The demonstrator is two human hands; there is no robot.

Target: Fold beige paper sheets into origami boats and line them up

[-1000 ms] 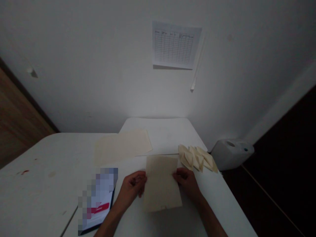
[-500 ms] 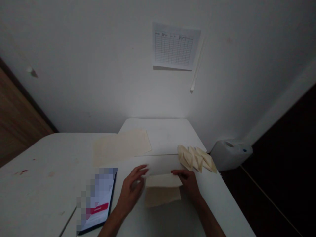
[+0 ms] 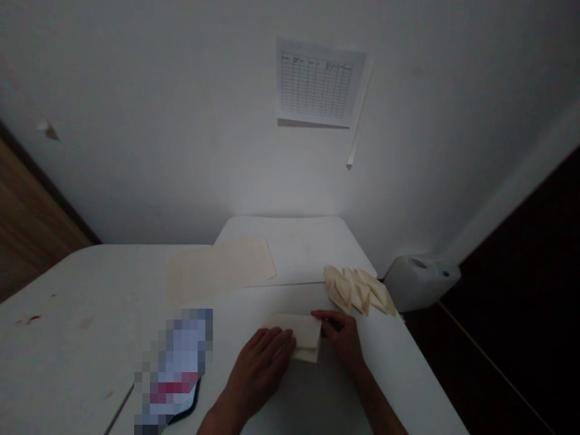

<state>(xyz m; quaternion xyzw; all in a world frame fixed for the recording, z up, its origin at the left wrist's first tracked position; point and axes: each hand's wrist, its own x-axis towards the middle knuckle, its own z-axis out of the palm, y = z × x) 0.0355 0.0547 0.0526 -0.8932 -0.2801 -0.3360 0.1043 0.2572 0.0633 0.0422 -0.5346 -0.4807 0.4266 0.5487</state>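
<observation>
A cream sheet of paper (image 3: 304, 334), folded in half, lies on the white table (image 3: 90, 338) in front of me. My left hand (image 3: 263, 365) lies flat on its left part with the fingers stretched out, pressing it down. My right hand (image 3: 341, 338) rests at the sheet's right edge, with the fingers curled and a fingertip on the upper right corner.
A pile of several folded cream paper pieces (image 3: 357, 290) lies just behind my right hand. A stack of flat cream sheets (image 3: 220, 269) sits further back on the left. A tablet (image 3: 174, 371) lies near my left forearm. A white canister (image 3: 421, 279) stands beyond the table's right edge.
The sheet was held upright between both hands, then folded over on itself. Now it lies folded on the table and my left hand has moved onto it.
</observation>
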